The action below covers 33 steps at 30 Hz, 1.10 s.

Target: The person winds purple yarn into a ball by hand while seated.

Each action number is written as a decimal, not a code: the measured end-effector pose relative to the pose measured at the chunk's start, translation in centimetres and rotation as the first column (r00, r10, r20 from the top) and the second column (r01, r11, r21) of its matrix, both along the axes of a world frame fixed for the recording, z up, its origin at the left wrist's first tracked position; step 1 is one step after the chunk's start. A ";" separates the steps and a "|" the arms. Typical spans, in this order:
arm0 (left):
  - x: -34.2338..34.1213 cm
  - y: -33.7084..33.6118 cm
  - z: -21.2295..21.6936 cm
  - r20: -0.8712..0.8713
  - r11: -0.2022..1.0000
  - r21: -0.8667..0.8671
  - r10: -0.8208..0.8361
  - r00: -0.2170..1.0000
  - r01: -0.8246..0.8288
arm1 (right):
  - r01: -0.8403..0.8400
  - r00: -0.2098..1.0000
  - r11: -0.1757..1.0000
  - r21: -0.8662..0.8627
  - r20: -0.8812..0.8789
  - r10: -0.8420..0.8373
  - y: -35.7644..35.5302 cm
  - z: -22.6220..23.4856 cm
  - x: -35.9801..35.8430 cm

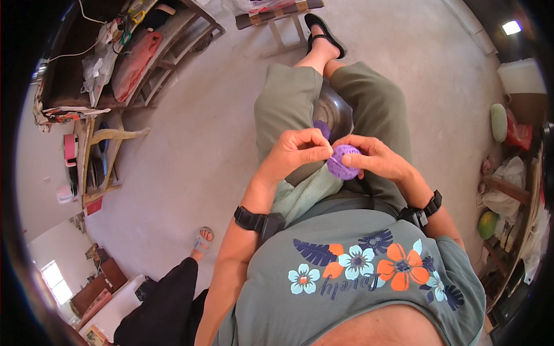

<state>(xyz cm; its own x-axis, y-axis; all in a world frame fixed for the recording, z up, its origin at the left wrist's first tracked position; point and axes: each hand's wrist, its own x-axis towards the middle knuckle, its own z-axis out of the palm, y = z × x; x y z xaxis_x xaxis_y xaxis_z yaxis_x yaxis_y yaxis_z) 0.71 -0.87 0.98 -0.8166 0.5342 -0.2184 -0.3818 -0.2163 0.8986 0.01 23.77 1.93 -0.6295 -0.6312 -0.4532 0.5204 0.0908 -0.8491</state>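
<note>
Seated person's left hand [297, 151] pinches a hook against the purple crochet piece [344, 162], right hand [375, 158] clamping it steady, hands together over lap.

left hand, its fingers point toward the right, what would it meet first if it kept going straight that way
The left hand would most likely meet the purple crocheted piece first, then the right hand holding it. Its fingertips look nearly on the piece already, though depth is unclear.

Soft, even daylight fills the room; a bright ceiling lamp [511, 27] glares top right, and the fisheye rim darkens and bends.
</note>
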 end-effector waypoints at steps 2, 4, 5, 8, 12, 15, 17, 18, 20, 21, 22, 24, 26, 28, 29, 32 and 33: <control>-0.3 0.3 -0.2 -0.002 0.999 -0.015 0.031 1.000 -0.031 | -0.179 0.975 0.975 -0.132 0.106 0.193 0.3 0.3 -0.1; -0.6 0.6 -0.4 0.012 0.999 -0.009 0.053 0.999 -0.053 | -0.109 0.987 0.970 -0.217 0.090 0.131 0.3 0.2 0.1; -0.7 0.7 -0.4 0.017 0.998 -0.005 0.063 0.998 -0.063 | -0.040 0.995 0.954 -0.298 0.076 0.066 0.3 0.1 0.2; -0.7 0.5 -1.4 0.023 0.989 -0.037 0.146 0.989 -0.145 | 0.044 0.999 0.937 -0.347 0.037 -0.033 -0.1 0.9 -0.2; -0.1 0.3 -2.5 0.025 0.985 -0.064 0.161 0.987 -0.160 | 0.143 0.987 0.921 -0.363 -0.015 -0.159 -0.4 1.9 -0.6; 0.1 0.6 -2.1 0.071 0.991 -0.042 0.127 0.989 -0.125 | 0.169 0.975 0.916 -0.365 -0.076 -0.210 -0.5 1.7 -0.9; 0.2 0.6 -1.7 0.072 0.993 -0.115 0.021 0.997 -0.013 | 0.184 0.964 0.911 -0.368 -0.114 -0.240 -0.7 1.1 -0.9; 0.2 0.7 -1.5 0.071 0.993 -0.115 0.021 0.997 -0.013 | 0.190 0.949 0.917 -0.350 -0.175 -0.263 -0.8 0.6 -0.8; 0.3 0.8 -0.9 0.064 0.978 -0.196 -0.063 0.996 0.075 | 0.196 0.930 0.923 -0.330 -0.235 -0.282 -1.0 0.5 -0.8; 0.4 0.9 -0.8 0.064 0.978 -0.196 -0.063 0.996 0.075 | 0.206 0.935 0.929 -0.308 -0.218 -0.280 -1.0 0.8 -0.7; 0.5 0.9 -0.7 0.063 0.967 -0.225 -0.109 0.992 0.120 | 0.215 0.940 0.934 -0.286 -0.200 -0.278 -1.0 1.0 -0.6; 0.6 0.8 -0.7 0.064 0.953 -0.254 -0.154 0.986 0.166 | 0.241 0.928 0.932 -0.270 -0.216 -0.303 -1.1 0.7 -0.6; 0.7 0.8 -0.9 -0.029 0.924 -0.302 -0.254 0.967 0.233 | 0.268 0.916 0.929 -0.254 -0.232 -0.328 -1.2 0.6 -0.6; 0.9 0.9 -0.6 -0.001 0.928 -0.272 -0.263 0.965 0.253 | 0.319 0.871 0.931 -0.175 -0.332 -0.361 -1.3 0.5 -0.7; 0.9 1.0 -0.4 0.028 0.932 -0.242 -0.273 0.962 0.271 | 0.320 0.871 0.931 -0.175 -0.333 -0.361 -1.3 0.4 -0.6; 1.1 0.8 -0.1 0.026 0.936 -0.186 -0.301 0.953 0.301 | 0.292 0.838 0.955 -0.044 -0.469 -0.278 -1.2 0.3 -0.5; 1.1 0.7 0.2 0.026 0.936 -0.185 -0.300 0.954 0.300 | 0.286 0.847 0.957 -0.041 -0.457 -0.272 -1.3 0.4 -0.4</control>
